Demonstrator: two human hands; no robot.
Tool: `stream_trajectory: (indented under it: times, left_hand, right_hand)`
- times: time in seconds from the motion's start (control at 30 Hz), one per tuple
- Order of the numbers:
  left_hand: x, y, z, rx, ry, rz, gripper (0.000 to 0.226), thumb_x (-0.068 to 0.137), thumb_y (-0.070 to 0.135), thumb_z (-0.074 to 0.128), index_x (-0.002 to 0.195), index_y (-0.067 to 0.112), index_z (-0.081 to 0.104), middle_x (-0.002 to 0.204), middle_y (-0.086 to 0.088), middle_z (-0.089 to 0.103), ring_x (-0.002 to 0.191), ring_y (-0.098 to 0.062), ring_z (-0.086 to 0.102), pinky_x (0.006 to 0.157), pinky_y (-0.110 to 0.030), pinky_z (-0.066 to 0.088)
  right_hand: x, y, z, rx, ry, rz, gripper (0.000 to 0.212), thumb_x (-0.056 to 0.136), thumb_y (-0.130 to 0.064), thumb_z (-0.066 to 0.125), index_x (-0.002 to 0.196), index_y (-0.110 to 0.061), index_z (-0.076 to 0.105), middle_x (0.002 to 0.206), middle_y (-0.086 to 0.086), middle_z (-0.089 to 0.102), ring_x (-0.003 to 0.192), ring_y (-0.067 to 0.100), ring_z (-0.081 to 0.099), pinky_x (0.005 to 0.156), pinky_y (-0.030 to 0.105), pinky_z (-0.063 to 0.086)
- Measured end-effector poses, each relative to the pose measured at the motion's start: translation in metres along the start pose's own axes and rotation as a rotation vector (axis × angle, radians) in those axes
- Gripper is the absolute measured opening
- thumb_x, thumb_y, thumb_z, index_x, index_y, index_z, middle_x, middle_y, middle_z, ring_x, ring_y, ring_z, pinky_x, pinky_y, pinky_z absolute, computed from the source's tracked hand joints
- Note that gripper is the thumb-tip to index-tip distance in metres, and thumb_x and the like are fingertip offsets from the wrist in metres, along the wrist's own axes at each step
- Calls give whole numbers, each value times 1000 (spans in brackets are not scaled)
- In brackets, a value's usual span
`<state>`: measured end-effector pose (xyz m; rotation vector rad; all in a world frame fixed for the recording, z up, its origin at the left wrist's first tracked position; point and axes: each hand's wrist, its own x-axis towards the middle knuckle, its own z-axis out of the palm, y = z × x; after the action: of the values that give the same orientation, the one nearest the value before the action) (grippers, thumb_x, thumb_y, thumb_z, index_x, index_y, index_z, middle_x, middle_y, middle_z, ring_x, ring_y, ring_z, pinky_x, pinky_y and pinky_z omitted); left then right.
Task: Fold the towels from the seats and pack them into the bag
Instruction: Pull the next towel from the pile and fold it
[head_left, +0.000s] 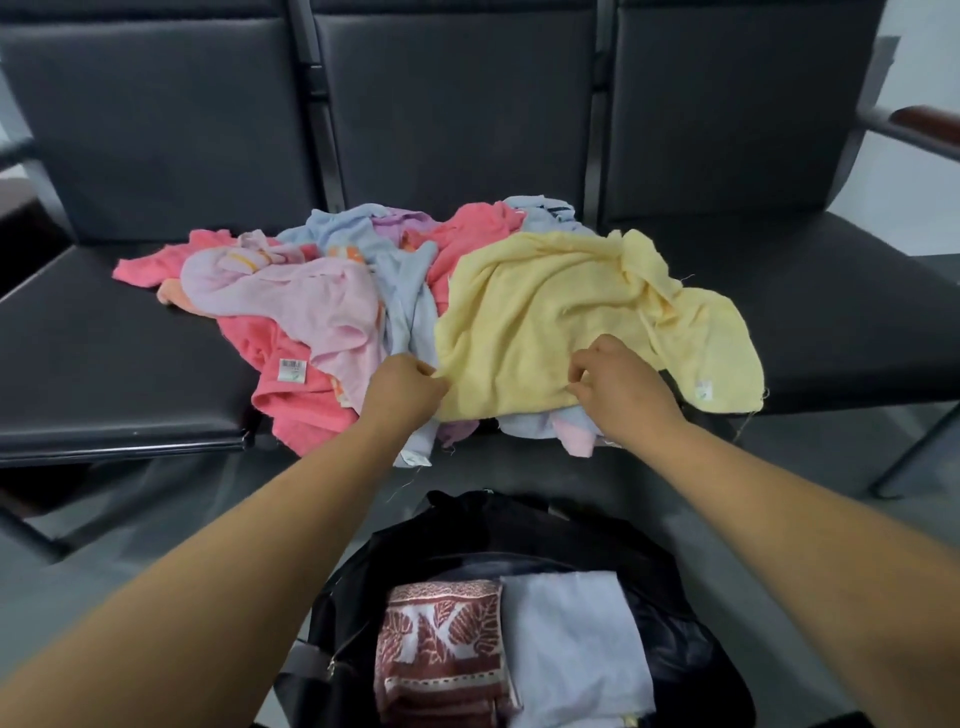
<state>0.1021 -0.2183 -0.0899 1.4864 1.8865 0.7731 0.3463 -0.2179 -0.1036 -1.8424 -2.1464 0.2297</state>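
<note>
Yellow towel (571, 312): it lies crumpled on top of the pile, across the middle seat (519, 467) and over onto the right seat (841, 322), with its near edge at our hands
Left grip (402, 387): our fingers are curled and pinch the towel's near left edge
Right grip (618, 387): our fingers are curled tight on the near edge further right, bunching the cloth there
Handling: we judge it light, soft and limp; it will sag and crease rather than hold a shape, it is not slippery, and the loose threads at its hem may snag
Where to hold: we think the corners serve best, since pinches along one edge leave the far right flap with the label trailing; holding two corners well apart should let it hang flat for folding
Pile (332, 306): pink, coral, blue and lilac towels are tangled under and to the left of the yellow one, so lifting it may drag a neighbour along
Bag (363, 561): black and open, it stands on the floor below us, near the middle seat; a patterned towel (441, 644) and a white towel (576, 649) lie folded side by side inside
Seats: a row of dark padded chairs, smooth and flat, with bare space on the left seat (130, 353) for folding
Room: a grey floor (857, 447), a pale wall at the right and a wooden armrest (930, 117) at the row's end
</note>
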Motion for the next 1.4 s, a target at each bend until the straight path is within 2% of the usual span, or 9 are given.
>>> stream_trajectory:
  times: [0.23,0.33,0.5,0.6,0.67,0.8,1.03,1.23,1.4]
  left_hand:
    - [-21,39,-22,-406,38,190,22,99,23,58,102,1,57,84,-6,52,72,-16,43,61,-27,36]
    - [-37,51,-42,-590,-26,239,17,93,30,63,98,13,61,86,-6,62,75,-19,53,69,-33,44]
    - [-72,67,-69,-716,-358,335,11,97,15,64,100,20,73,83,-4,67,69,-15,62,63,-24,52]
    - [-93,70,-74,-511,-569,467,14,92,18,64,102,16,73,86,-6,67,76,-14,61,67,-22,50]
    - [-101,70,-73,-420,-598,530,13,96,10,62,105,9,71,89,-5,70,81,-12,63,73,-20,51]
    - [-98,65,-77,-282,-598,548,13,96,16,66,105,11,73,97,-5,74,89,-13,67,81,-25,52]
    - [-74,41,-95,-25,-404,390,36,90,47,71,80,13,68,71,0,53,68,-10,48,68,-30,38]
    - [-51,31,-101,77,-8,373,26,97,36,65,77,20,67,64,11,51,63,-6,44,59,-29,32]
    - [-39,20,-109,325,133,418,21,98,38,63,86,22,69,80,-6,66,80,-26,57,65,-36,43]
  right_hand:
    - [-3,-29,-61,562,249,54,6,99,-11,58,93,-9,60,82,-10,64,78,4,57,68,18,44]
    - [-16,-41,-123,572,-29,-130,13,94,-5,67,84,-11,63,53,-14,53,50,0,45,52,12,34]
    - [-52,-49,-162,776,-418,-190,8,90,-9,74,96,-7,70,78,7,67,69,14,59,66,22,48]
    - [-54,-52,-133,814,-307,-170,59,76,-26,88,127,-34,59,126,-6,67,111,8,67,96,31,54]
    - [-58,-57,-116,714,-486,-203,65,75,-32,86,133,-37,56,132,-11,64,118,4,63,102,28,51]
    - [-71,-67,-118,625,-655,-248,7,91,-15,75,86,-13,72,67,-12,65,60,2,57,59,11,43]
    - [-55,-52,-122,769,-158,-174,29,90,-15,76,75,-2,55,72,2,45,69,12,43,66,29,34]
    - [-39,-25,-114,9,-297,-173,30,86,-37,74,74,-21,52,69,-7,47,70,9,42,58,27,26]
    - [-34,2,-112,124,-421,-48,37,84,-34,78,64,-20,51,56,-11,44,54,6,42,55,29,31]
